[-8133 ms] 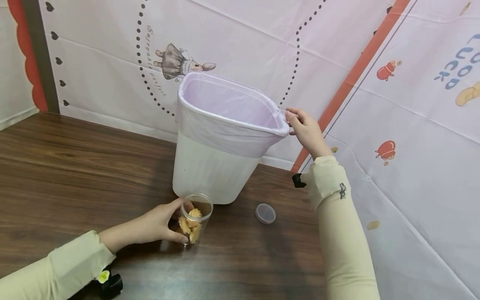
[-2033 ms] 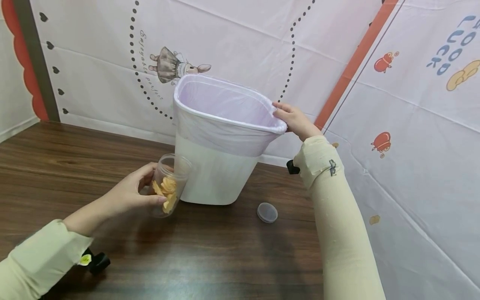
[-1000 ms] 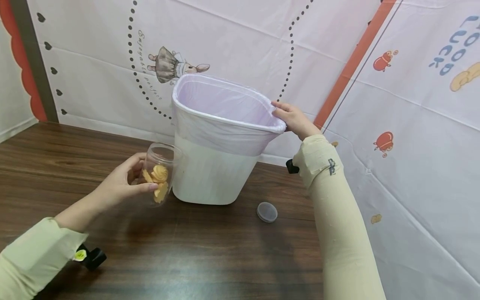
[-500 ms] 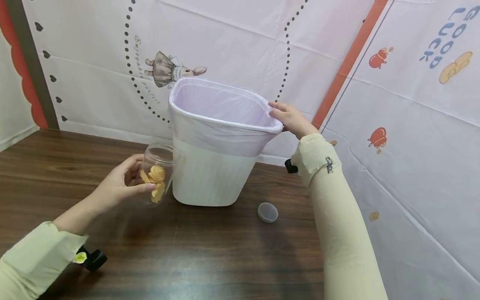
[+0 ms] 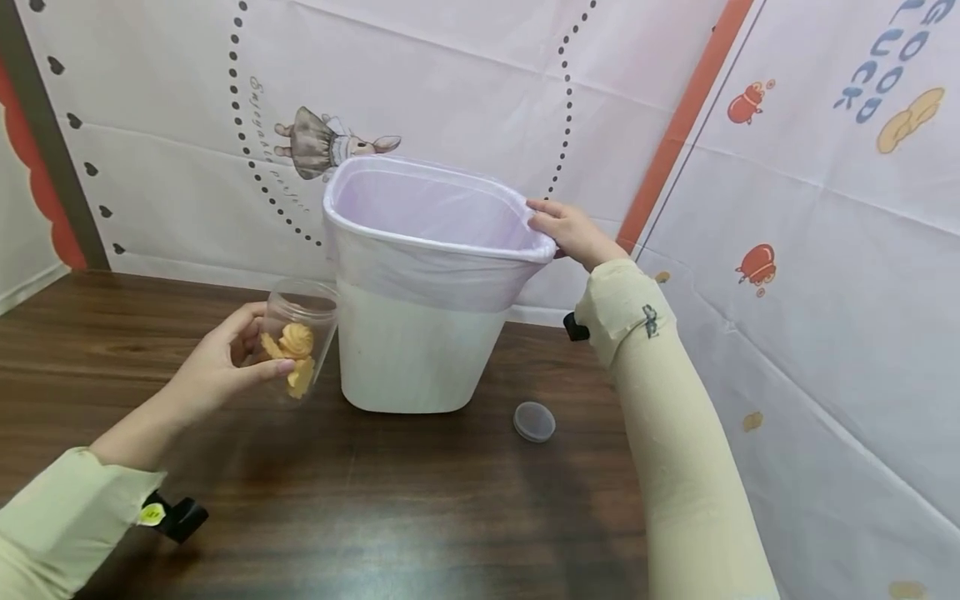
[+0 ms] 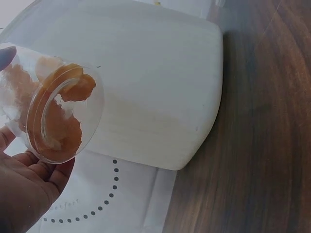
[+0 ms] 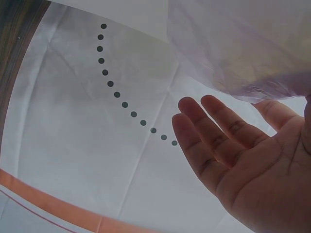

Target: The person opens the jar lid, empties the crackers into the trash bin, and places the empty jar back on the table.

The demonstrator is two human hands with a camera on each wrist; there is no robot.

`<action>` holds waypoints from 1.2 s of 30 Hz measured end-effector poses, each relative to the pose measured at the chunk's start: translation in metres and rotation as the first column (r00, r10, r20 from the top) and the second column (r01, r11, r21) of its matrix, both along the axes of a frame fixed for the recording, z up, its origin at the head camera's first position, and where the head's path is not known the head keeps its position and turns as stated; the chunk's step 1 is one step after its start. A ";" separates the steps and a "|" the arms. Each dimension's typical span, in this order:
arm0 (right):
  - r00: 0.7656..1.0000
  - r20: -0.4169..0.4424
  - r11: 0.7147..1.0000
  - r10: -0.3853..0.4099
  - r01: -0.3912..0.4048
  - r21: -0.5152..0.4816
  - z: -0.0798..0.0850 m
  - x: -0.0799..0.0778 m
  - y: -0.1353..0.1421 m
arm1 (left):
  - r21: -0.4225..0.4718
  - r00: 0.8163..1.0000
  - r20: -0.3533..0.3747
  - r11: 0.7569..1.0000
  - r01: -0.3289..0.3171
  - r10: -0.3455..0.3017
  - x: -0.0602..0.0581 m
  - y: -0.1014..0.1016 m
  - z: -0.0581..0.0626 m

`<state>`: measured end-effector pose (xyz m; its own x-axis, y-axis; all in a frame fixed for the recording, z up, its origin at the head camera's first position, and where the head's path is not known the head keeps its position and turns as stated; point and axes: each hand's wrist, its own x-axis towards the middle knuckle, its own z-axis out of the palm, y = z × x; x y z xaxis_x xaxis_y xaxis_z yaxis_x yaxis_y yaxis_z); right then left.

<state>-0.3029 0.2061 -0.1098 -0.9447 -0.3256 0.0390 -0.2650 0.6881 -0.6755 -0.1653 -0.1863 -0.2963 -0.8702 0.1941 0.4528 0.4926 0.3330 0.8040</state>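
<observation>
A clear plastic jar (image 5: 315, 333) with several yellow swirled cookies (image 5: 297, 340) in it is gripped by my left hand (image 5: 217, 358), lidless and tilted slightly, beside the left side of the bin. The left wrist view shows the cookies through the jar's base (image 6: 63, 114), fingers and thumb around its side. The tall white trash bin (image 5: 408, 350), lined with a pale purple bag (image 5: 427, 267), stands at the back. At its right rim, my right hand (image 5: 576, 233) holds the edge; in the right wrist view several fingers (image 7: 218, 141) extend below the liner, thumb partly cut off.
A small round translucent lid (image 5: 534, 422) lies on the dark wood table (image 5: 420, 508), right of the bin's base. Printed white cloth (image 5: 450, 67) hangs behind the bin, and another printed sheet (image 5: 810, 333) borders the right side.
The jar in my left hand has moved from in front of the bin to its left side. My right hand has shifted further over the rim; the lid lies as before.
</observation>
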 end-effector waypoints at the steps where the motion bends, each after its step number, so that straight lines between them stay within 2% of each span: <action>1: 1.000 0.001 1.000 -0.001 0.001 0.003 0.000 0.000 0.000 | 0.003 1.000 -0.006 1.000 0.002 -0.002 -0.001 0.000 0.000; 15: 1.000 0.013 1.000 0.016 -0.015 -0.013 0.003 -0.003 0.001 | 0.036 0.999 -0.033 0.999 0.000 0.001 -0.008 -0.005 0.006; 36: 1.000 0.018 0.999 -0.001 0.001 -0.037 0.002 -0.003 0.004 | -0.049 0.997 -0.004 0.996 -0.077 0.077 -0.016 -0.025 0.019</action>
